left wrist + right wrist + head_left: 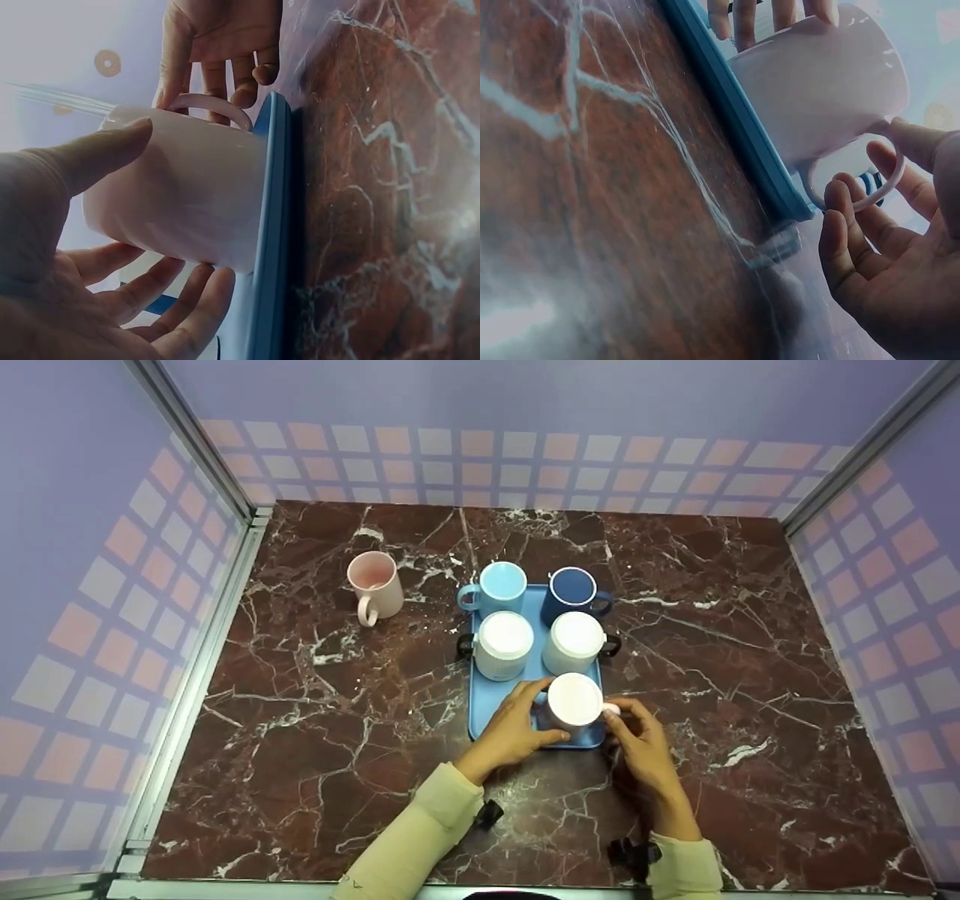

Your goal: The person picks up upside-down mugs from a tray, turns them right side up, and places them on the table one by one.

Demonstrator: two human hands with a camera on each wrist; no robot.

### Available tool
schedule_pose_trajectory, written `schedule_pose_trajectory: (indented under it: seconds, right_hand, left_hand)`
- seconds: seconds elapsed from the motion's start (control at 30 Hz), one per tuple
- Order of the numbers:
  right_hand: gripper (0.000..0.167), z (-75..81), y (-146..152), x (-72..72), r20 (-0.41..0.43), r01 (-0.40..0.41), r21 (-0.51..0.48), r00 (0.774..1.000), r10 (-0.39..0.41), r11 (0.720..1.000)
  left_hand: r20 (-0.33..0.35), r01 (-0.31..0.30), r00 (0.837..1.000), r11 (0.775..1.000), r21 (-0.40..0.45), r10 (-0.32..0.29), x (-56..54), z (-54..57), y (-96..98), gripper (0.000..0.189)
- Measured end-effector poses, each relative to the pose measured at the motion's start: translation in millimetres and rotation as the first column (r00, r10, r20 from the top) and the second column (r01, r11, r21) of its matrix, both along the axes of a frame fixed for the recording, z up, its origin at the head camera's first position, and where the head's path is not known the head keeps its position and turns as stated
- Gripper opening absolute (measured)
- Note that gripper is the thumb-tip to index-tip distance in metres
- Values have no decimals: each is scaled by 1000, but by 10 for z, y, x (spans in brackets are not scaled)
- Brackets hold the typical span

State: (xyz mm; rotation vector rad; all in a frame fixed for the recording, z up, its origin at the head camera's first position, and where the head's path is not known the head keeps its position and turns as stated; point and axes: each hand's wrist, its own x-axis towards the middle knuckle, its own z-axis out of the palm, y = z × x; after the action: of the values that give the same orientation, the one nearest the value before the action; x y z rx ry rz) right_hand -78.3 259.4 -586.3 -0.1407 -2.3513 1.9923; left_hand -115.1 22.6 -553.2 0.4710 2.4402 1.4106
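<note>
A pale pink mug (575, 701) stands upright at the front right of a blue tray (480, 720). My left hand (517, 724) holds its body from the left, thumb on the near side and fingers on the far side, as the left wrist view shows. From the right, my right hand (637, 739) pinches the mug's handle (889, 184). Behind it on the tray stand two white mugs with black handles, one on the left (504, 645) and one on the right (574, 643). At the back are a light blue mug (501, 587) and a dark blue mug (570, 596).
Another pink mug (379, 592) stands by itself on the dark red marbled table (360, 720), left of the tray. Tiled, lilac panels (480, 405) enclose the table at the back and both sides, with metal rails (202, 675) along the edges.
</note>
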Motion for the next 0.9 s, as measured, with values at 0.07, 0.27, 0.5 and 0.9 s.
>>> schedule_pose_trajectory:
  seconds: [0.07, 0.27, 0.5, 0.9]
  right_hand:
    - [19, -7, -3, 0, 4, 3, -1, 1000, -3, 1000]
    - [19, -6, -9, 1, 22, -3, -2, 1000, 3, 1000]
    - [20, -2, -21, -1, 41, 4, -7, 999, -3, 1000]
    - [18, -25, -60, 15, -30, 47, 1, 998, -47, 999]
  left_hand:
    - [-4, -6, 1000, 1000, -24, 6, -6, -12, 21, 89]
    - [-23, -17, 1000, 997, -72, 15, -18, -28, 67, 91]
    - [-47, -22, 999, 995, -98, 17, -25, -48, 97, 93]
    - [-113, -46, 993, 989, -140, 30, -26, -68, 155, 93]
